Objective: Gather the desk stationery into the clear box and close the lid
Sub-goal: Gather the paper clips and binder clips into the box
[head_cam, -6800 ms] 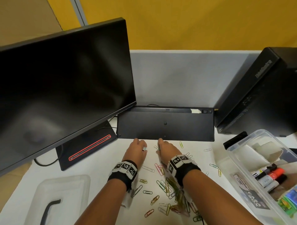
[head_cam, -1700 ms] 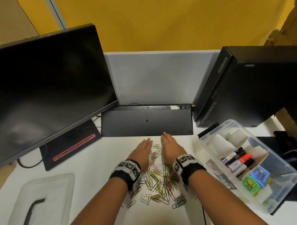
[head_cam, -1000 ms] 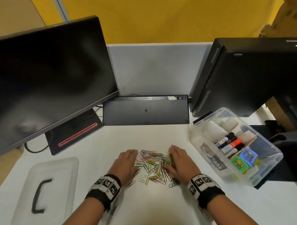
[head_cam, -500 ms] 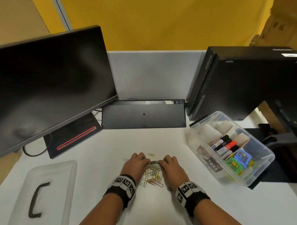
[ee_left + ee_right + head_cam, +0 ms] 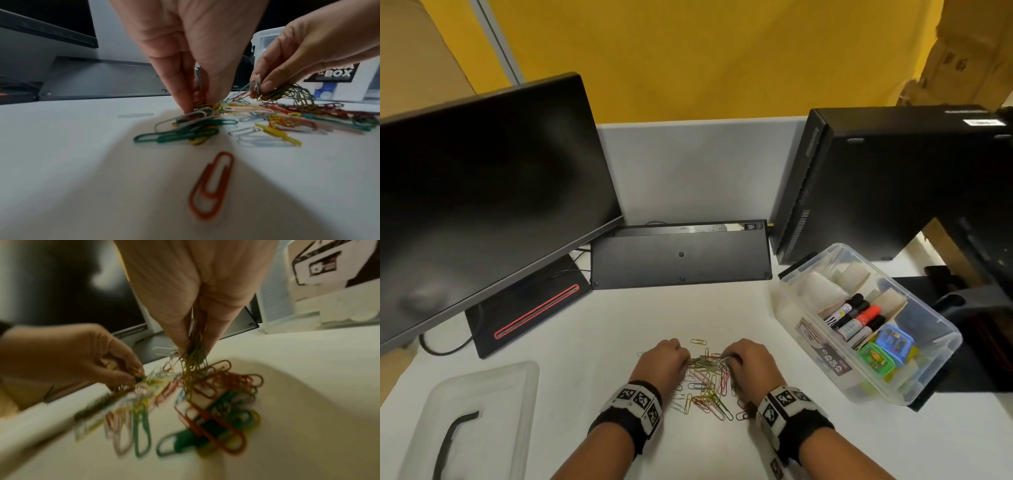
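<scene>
Fingers: my left hand (image 5: 662,359) and right hand (image 5: 748,359) each pinch a tangle of paper clips (image 5: 707,383).
Clips: most lie heaped on the counter (image 5: 585,342) between my wrists; the box (image 5: 941,329) stands open, right.
Technique: I'd squeeze firmly, lifting slowly so trailing clips hold.
Change: spread palms half a second ago; now bunches rise.
</scene>
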### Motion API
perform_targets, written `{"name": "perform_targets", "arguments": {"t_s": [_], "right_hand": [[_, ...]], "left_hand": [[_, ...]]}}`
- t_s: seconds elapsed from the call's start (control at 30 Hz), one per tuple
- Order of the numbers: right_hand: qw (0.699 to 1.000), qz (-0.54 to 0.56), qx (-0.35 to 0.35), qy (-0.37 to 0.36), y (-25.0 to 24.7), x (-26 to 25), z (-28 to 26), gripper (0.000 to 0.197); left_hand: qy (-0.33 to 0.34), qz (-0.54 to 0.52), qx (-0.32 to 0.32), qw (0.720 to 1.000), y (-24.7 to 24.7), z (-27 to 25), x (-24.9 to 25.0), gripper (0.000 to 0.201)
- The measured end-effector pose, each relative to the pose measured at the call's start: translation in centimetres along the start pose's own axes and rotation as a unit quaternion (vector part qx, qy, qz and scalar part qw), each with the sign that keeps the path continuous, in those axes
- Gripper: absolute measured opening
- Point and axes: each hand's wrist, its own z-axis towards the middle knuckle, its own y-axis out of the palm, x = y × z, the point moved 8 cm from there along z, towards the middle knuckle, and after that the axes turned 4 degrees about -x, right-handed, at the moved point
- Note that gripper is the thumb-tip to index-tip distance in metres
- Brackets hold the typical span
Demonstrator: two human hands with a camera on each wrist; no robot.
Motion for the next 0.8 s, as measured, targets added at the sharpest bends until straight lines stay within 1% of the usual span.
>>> {"name": "perform_targets", "arguments": {"t_s": [0.07, 0.13, 0.23, 0.33, 0.43, 0.5, 0.57, 0.6, 0.63, 0.7, 0.77, 0.8], "right_hand": [[0.997, 0.066, 0.023, 0.023, -1.4, 0.2, -0.3, 0.017], [0.991, 0.125, 0.041, 0.026, -3.1, 0.0, -0.8, 0.013], [0.976, 0.206, 0.063, 0.021, -6.4, -0.8, -1.7, 0.016], [0.959, 0.266, 0.094, 0.017, -10.5, -1.2, -2.4, 0.019], [0.932, 0.326, 0.156, 0.030, -15.2, -0.6, -2.5, 0.021], [0.929, 0.309, 0.199, 0.045, -18.0, 0.0, -2.5, 0.018], [0.940, 0.238, 0.236, 0.069, -20.2, 0.6, -2.4, 0.014], [0.947, 0.191, 0.243, 0.090, -20.8, 1.2, -2.1, 0.013], [0.953, 0.151, 0.235, 0.119, -21.0, 1.9, -1.5, 0.012], [0.960, 0.086, 0.188, 0.189, -20.3, 3.9, 0.7, 0.012], [0.962, 0.008, 0.104, 0.254, -18.8, 5.4, 3.2, 0.015], [0.958, -0.035, 0.072, 0.274, -18.3, 5.7, 3.8, 0.020]], "left_hand": [[-0.019, -0.049, 0.008, 0.999, -0.3, -0.1, -0.7, 0.025], [-0.046, -0.107, 0.032, 0.993, -0.7, -0.5, -1.7, 0.017], [-0.075, -0.185, 0.071, 0.977, -1.7, -1.4, -2.6, 0.010], [-0.081, -0.234, 0.098, 0.964, -2.6, -2.2, -3.1, 0.009], [-0.082, -0.258, 0.119, 0.955, -3.0, -2.9, -3.7, 0.009], [-0.083, -0.262, 0.124, 0.953, -3.0, -3.1, -4.0, 0.010], [-0.081, -0.262, 0.124, 0.954, -3.1, -3.2, -4.0, 0.010], [-0.080, -0.261, 0.124, 0.954, -3.1, -3.3, -3.9, 0.010], [-0.079, -0.258, 0.122, 0.955, -3.0, -3.3, -3.9, 0.011], [-0.078, -0.253, 0.117, 0.957, -2.9, -3.5, -3.8, 0.011], [-0.077, -0.254, 0.111, 0.958, -2.7, -3.8, -3.7, 0.010], [-0.076, -0.255, 0.108, 0.958, -2.7, -3.9, -3.7, 0.010]]}}
